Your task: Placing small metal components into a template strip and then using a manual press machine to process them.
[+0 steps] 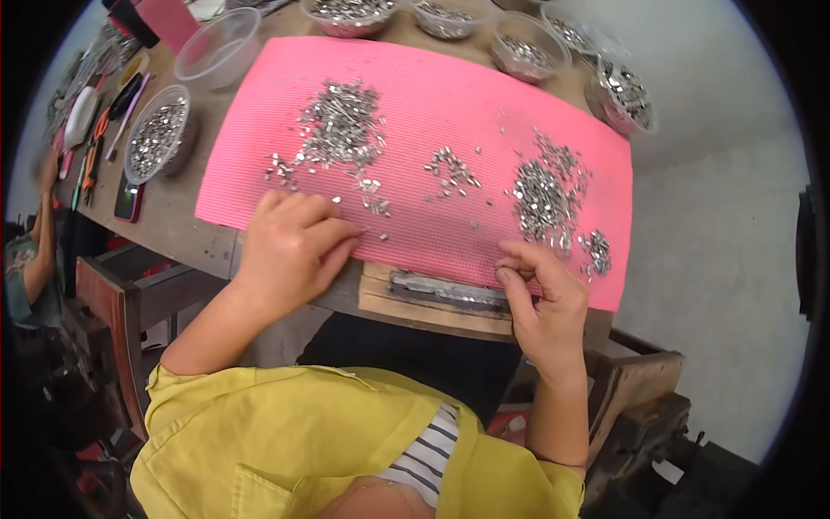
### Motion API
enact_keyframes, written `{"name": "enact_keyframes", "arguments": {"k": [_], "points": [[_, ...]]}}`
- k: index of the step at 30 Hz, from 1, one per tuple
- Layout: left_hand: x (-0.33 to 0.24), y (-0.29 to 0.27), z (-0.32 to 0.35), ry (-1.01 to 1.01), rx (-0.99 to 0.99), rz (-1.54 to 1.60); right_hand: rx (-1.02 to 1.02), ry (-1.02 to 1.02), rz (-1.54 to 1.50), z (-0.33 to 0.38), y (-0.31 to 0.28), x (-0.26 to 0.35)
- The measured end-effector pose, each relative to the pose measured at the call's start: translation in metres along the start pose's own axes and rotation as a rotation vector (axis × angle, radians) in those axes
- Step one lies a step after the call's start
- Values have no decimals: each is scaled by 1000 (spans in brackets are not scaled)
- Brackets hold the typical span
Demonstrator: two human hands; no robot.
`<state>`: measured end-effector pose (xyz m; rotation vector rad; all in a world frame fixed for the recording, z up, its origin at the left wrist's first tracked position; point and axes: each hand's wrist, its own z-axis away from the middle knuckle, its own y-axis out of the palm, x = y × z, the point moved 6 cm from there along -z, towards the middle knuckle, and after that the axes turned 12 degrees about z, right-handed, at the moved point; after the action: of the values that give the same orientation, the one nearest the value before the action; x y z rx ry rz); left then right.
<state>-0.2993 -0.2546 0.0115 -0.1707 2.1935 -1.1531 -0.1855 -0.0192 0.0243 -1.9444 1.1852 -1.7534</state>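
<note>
Left hand: we are seeing the left hand point(294, 242) resting palm down on the near edge of the pink mat point(432, 95), fingers curled loosely, fingertips touching a few loose metal bits; we cannot tell whether it is gripping any.
Right hand: the right hand point(540, 298) is sitting at the mat's near right corner, thumb and forefinger pinching narrowly on a small metal piece point(501, 271).
Metal piles: a big pile of small metal parts point(341, 121) is lying toward the mat's far left, a smaller cluster point(451, 169) mid-mat, another pile point(546, 190) just beyond the right hand.
Metal block: a grey metal block point(445, 290) is lying on a wooden board at the tabletop's near edge, between the hands.
Bowls: clear bowls of parts point(157, 134) are lining the tabletop's left and far edges.
</note>
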Motion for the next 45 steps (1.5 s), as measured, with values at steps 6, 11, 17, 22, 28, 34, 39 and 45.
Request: {"name": "enact_keyframes", "arguments": {"k": [6, 11, 17, 22, 28, 34, 39, 45], "points": [[2, 2, -2, -23, 34, -38, 7, -128, 150, 17, -7, 1], [-6, 7, -5, -78, 107, -67, 7, -105, 109, 31, -2, 0], [-45, 29, -14, -42, 45, 352, 41, -189, 140, 37, 9, 0], [-63, 53, -18, -5, 70, 469, 45, -200, 159, 36, 10, 0], [-69, 63, -19, 46, 91, 398, 26, -223, 214, 37, 15, 3], [-74, 63, -19, 94, 69, 316, -25, -318, 353, 35, 16, 12], [-82, 62, -18, 151, 70, 247, 14, -319, 275, 34, 9, 9], [-86, 59, -18, 186, 77, 152, -66, -244, 206, 39, -5, -5]]}}
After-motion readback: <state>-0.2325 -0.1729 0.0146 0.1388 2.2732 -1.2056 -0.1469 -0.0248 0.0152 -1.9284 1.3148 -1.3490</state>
